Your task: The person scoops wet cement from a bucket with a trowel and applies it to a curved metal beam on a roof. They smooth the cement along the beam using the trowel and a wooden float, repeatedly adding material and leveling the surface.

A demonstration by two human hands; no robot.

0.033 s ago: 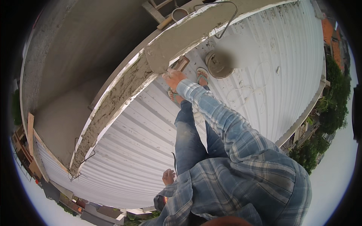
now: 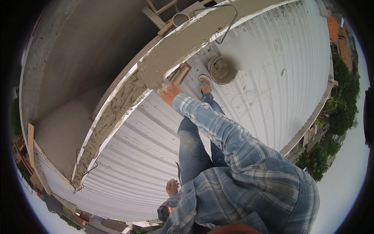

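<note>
My right hand [image 2: 169, 93] reaches out to the edge of a long concrete wall top [image 2: 117, 105]. Its fingers are closed around what looks like the handle of a trowel [image 2: 153, 73], whose blade is coated in grey mortar and lies flat over the wall top. Beyond the blade the mortar [image 2: 183, 37] is smooth; on the near side it is rough and dark. The grip itself is mostly hidden by my fingers. My left hand [image 2: 172, 187] hangs low beside my leg, away from the wall, its fingers loosely bent with nothing visible in them.
On the white corrugated roof [image 2: 132, 163] stands a bucket [image 2: 230, 76] of mortar, near my sandalled foot [image 2: 205, 83]. A wooden piece [image 2: 180, 74] leans by the wall. Bent metal rods [image 2: 235, 17] clasp the wall top. A thin white cord [image 2: 249, 95] lies loose at right.
My right hand and the trowel have slid nearer along the wall, toward the lower left. More smooth mortar shows behind the blade. The whole view has shifted slightly.
</note>
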